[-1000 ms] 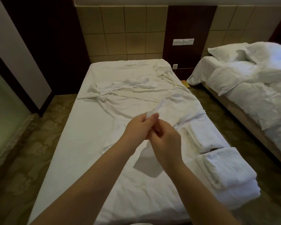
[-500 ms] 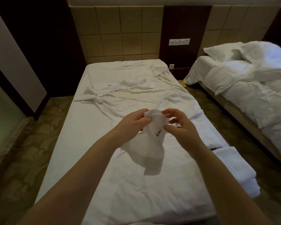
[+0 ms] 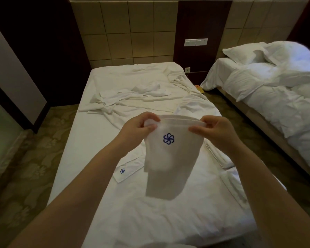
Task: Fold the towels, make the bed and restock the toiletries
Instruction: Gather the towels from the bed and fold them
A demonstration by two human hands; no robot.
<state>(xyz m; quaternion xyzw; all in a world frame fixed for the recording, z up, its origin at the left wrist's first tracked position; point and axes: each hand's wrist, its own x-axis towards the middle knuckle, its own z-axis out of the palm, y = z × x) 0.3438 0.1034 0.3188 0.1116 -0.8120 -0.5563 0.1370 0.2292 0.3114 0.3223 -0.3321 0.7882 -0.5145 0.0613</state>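
Now left hand [image 3: 138,129] and right hand [image 3: 217,133] pinch the small white blue-flower towel [image 3: 174,158] at ten and two o'clock; folding likely follows.

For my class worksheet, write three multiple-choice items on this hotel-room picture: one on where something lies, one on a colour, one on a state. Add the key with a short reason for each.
1. Where does the second logo cloth lie?
A. On the floor
B. Flat on the near bed
C. On the bed at the right

2. What colour is the logo on the held towel?
A. Red
B. Blue
C. Green

3. How is the held towel kept?
A. Spread flat on the mattress
B. Gripped by one hand only
C. Pinched at its top edge by the left hand and the right hand, hanging

Key: 1 B, it lies flat on the sheet beside the left forearm. 2 B, the pinwheel mark is blue. 3 C, both hands pinch the top edge and the rest hangs free above the sheet.
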